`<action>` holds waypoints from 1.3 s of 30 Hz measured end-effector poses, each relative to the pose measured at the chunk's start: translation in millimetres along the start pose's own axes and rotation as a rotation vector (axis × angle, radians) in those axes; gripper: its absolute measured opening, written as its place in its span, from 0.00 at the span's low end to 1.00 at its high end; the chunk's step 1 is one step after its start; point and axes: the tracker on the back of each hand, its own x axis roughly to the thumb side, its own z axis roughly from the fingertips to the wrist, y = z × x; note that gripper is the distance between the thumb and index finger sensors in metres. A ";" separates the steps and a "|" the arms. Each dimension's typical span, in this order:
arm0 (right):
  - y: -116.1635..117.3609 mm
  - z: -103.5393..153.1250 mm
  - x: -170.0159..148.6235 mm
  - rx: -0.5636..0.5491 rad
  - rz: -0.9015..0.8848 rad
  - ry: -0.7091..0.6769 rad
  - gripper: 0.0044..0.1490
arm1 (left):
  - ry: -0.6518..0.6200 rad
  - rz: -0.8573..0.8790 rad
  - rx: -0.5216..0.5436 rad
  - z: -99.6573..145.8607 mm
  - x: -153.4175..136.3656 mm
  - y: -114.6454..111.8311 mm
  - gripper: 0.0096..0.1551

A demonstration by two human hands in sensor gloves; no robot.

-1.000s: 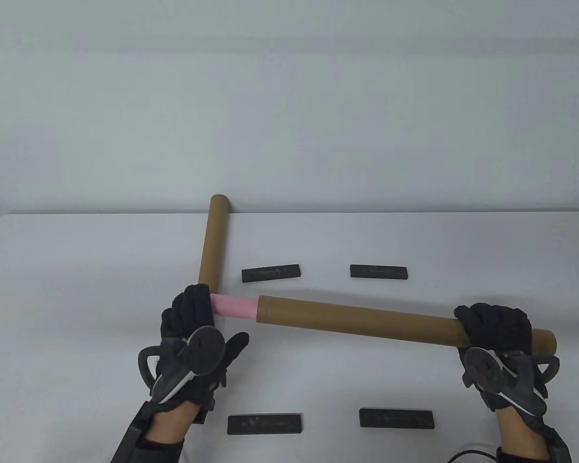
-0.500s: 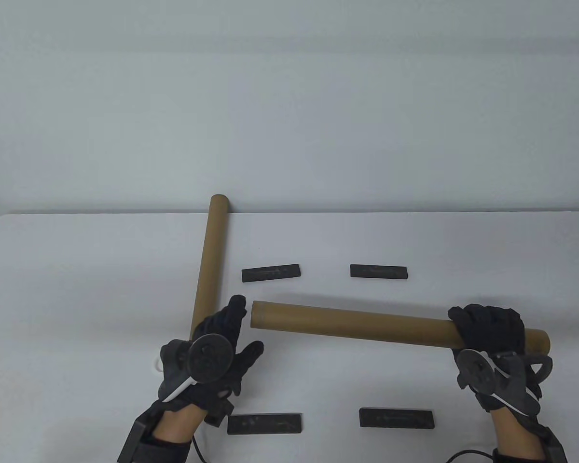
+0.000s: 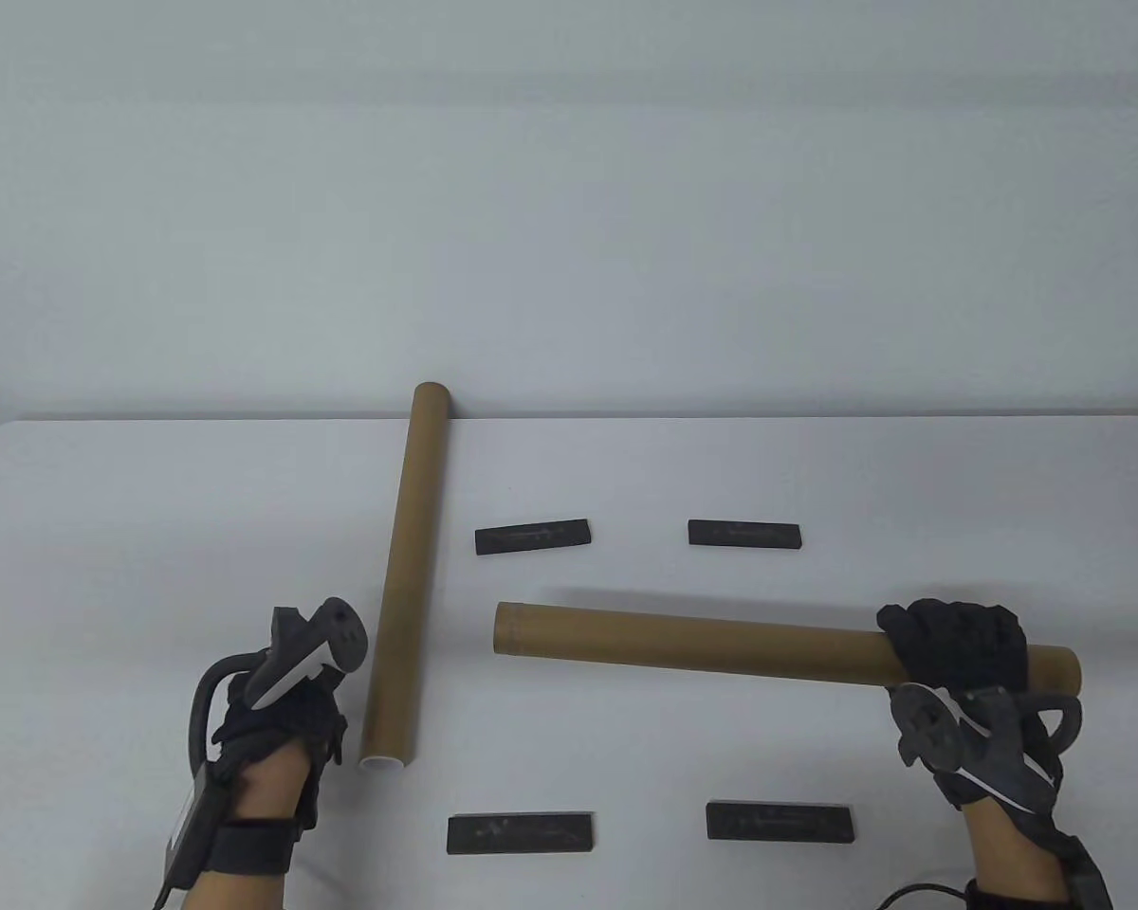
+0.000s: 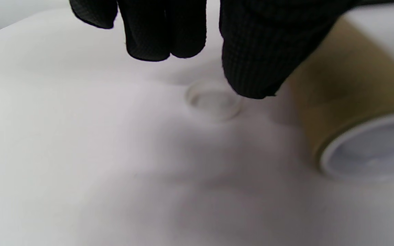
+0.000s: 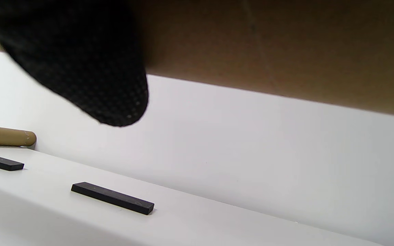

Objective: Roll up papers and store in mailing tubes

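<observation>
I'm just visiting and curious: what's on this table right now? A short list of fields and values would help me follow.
held tube: brown mailing tube, lifted, gripped near its right end by the right hand
second tube: brown tube lying on the table, white cap on its near end
loose cap: small clear cap on the table, just below the left hand fingertips, not yet touched
weights: four black bars
</observation>
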 end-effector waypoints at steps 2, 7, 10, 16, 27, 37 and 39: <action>0.5 -0.1 -0.5 0.006 -0.007 0.002 0.44 | 0.015 -0.024 -0.014 -6.1 1.7 -3.5 0.45; 1.8 0.1 -1.2 0.018 -0.017 0.005 0.44 | 0.030 -0.044 -0.032 -14.4 2.4 -9.8 0.47; 1.5 -0.3 -0.1 0.024 -0.007 -0.001 0.44 | 0.017 -0.035 -0.060 -20.4 1.1 -14.1 0.46; 2.0 -0.3 -0.1 0.032 -0.013 -0.007 0.45 | -0.006 -0.022 0.019 -23.7 -2.3 -13.9 0.42; -1.5 0.1 2.8 0.007 -0.037 -0.018 0.45 | -0.180 0.325 0.313 19.8 -31.1 22.6 0.46; -4.5 1.6 9.8 -0.029 -0.140 -0.037 0.44 | -0.840 0.691 0.417 77.8 -4.4 47.8 0.45; -5.1 1.9 9.9 -0.035 -0.137 -0.040 0.44 | -0.914 0.752 0.372 77.6 4.1 46.2 0.45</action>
